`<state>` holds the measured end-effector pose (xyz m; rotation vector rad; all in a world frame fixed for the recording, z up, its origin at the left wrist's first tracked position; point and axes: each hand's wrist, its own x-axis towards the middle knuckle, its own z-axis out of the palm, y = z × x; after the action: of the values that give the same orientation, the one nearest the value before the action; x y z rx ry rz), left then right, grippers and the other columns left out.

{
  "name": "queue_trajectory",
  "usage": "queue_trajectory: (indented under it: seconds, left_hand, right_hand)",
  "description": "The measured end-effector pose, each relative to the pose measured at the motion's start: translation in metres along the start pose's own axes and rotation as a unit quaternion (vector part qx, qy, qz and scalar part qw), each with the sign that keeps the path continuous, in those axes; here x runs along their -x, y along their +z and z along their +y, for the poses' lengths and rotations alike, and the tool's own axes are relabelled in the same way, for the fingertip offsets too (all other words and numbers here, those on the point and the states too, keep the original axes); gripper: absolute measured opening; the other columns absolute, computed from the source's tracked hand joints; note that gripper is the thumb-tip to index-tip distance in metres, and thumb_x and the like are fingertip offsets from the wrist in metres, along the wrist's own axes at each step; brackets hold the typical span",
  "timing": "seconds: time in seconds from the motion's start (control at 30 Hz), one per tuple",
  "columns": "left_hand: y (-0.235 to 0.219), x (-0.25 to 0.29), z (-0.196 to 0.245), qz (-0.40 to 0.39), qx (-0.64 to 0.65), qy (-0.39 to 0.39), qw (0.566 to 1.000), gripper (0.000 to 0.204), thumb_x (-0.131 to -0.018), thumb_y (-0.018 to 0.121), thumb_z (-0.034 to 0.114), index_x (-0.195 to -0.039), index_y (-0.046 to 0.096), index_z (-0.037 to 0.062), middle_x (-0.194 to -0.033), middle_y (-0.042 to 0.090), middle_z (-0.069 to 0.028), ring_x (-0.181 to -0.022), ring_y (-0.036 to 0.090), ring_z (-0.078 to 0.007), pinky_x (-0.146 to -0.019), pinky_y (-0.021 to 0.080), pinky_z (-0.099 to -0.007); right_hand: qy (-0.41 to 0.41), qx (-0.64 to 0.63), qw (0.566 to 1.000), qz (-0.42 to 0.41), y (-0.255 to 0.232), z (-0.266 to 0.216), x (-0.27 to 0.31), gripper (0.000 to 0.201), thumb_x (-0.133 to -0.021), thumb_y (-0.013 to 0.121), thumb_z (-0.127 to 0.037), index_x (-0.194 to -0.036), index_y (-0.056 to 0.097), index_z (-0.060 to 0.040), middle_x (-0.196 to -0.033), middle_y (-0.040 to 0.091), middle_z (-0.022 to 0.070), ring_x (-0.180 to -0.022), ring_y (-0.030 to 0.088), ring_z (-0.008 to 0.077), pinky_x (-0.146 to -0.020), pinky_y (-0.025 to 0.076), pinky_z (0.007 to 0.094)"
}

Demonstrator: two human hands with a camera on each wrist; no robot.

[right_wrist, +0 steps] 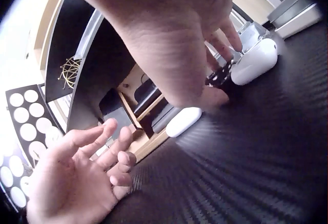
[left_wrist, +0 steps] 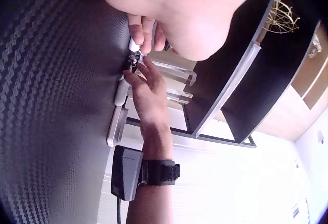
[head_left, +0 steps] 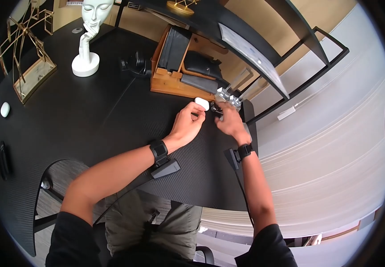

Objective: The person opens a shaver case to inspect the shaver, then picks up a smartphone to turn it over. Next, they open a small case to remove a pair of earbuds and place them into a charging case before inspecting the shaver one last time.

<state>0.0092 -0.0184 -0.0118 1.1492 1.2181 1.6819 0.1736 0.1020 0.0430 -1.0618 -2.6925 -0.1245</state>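
Observation:
My left hand [head_left: 188, 123] is at a white rounded case [head_left: 201, 104] on the black desk. In the right wrist view the left fingers are loosely bent and apart from that white case [right_wrist: 183, 122]. My right hand [head_left: 230, 121] reaches down just right of it, thumb and fingers around a small dark shiny item with white dots [right_wrist: 221, 74]. What kind of item it is, I cannot tell. A second white rounded object [right_wrist: 254, 61] lies beside the right fingers; the right hand covers it in the head view. Clear faceted pieces [head_left: 234, 102] stand just behind the right fingertips.
Behind the hands is a wooden organizer [head_left: 179, 86] holding dark cases. A black shelf [head_left: 246, 53] overhangs the back right. Farther left stand a white face sculpture [head_left: 85, 64], a gold-framed ornament [head_left: 34, 78] and a white egg-shaped object [head_left: 5, 109]. A pale blind [head_left: 326, 133] borders the right side.

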Motion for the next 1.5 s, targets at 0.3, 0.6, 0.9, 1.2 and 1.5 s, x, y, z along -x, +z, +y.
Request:
queue_trajectory:
  seconds: [0.3, 0.6, 0.9, 1.2, 1.5]
  left_hand:
    - [-0.001, -0.002, -0.002, 0.004, 0.005, 0.003, 1.000, 0.020, -0.099, 0.061, 0.011, -0.114, 0.059, -0.0028, -0.103, 0.067, -0.0119, -0.084, 0.066, -0.0157, -0.077, 0.055, -0.0295]
    - [-0.003, -0.001, 0.002, -0.006, -0.006, -0.003, 1.000, 0.034, -0.098, 0.065, 0.018, -0.123, 0.056, -0.0026, -0.112, 0.066, -0.0143, -0.094, 0.065, -0.0174, -0.078, 0.055, -0.0321]
    - [-0.001, 0.001, -0.003, -0.051, 0.029, 0.021, 0.998, 0.036, -0.094, 0.074, 0.026, -0.106, 0.070, -0.0077, -0.092, 0.073, -0.0107, -0.088, 0.067, -0.0131, -0.078, 0.054, -0.0274]
    - [0.001, 0.005, 0.002, -0.043, 0.033, 0.005, 0.999, 0.028, -0.099, 0.068, 0.017, -0.119, 0.070, -0.0024, -0.110, 0.066, -0.0040, -0.100, 0.062, -0.0112, -0.083, 0.050, -0.0263]
    - [0.000, 0.005, 0.006, -0.052, 0.029, -0.039, 0.997, 0.032, -0.103, 0.059, 0.029, -0.112, 0.071, 0.0001, -0.092, 0.066, 0.0000, -0.082, 0.052, -0.0071, -0.075, 0.043, -0.0243]
  right_hand:
    - [0.060, 0.008, 0.998, -0.026, 0.009, -0.002, -0.018, 0.057, -0.085, 0.076, -0.021, -0.132, 0.054, 0.0008, -0.124, 0.060, 0.0292, -0.109, 0.062, 0.0468, -0.098, 0.049, 0.0510]
    - [0.073, -0.120, 0.977, 0.161, 0.003, -0.025, 0.003, 0.070, -0.080, 0.081, -0.009, -0.139, 0.047, 0.0053, -0.120, 0.061, 0.0238, -0.112, 0.062, 0.0400, -0.092, 0.052, 0.0434]
    - [0.160, -0.618, 0.766, 0.070, 0.009, -0.071, 0.048, 0.064, -0.081, 0.080, 0.001, -0.135, 0.047, -0.0041, -0.105, 0.066, 0.0092, -0.086, 0.064, 0.0125, -0.065, 0.053, 0.0244]
    - [0.114, -0.819, 0.561, 0.029, 0.032, -0.060, 0.060, 0.032, -0.103, 0.060, -0.009, -0.133, 0.054, -0.0002, -0.119, 0.068, 0.0094, -0.106, 0.066, 0.0146, -0.087, 0.059, 0.0341]
    - [0.110, -0.784, 0.607, 0.069, 0.038, -0.062, 0.060, 0.022, -0.101, 0.064, -0.011, -0.120, 0.065, -0.0004, -0.110, 0.071, 0.0044, -0.095, 0.066, 0.0099, -0.079, 0.057, 0.0284]
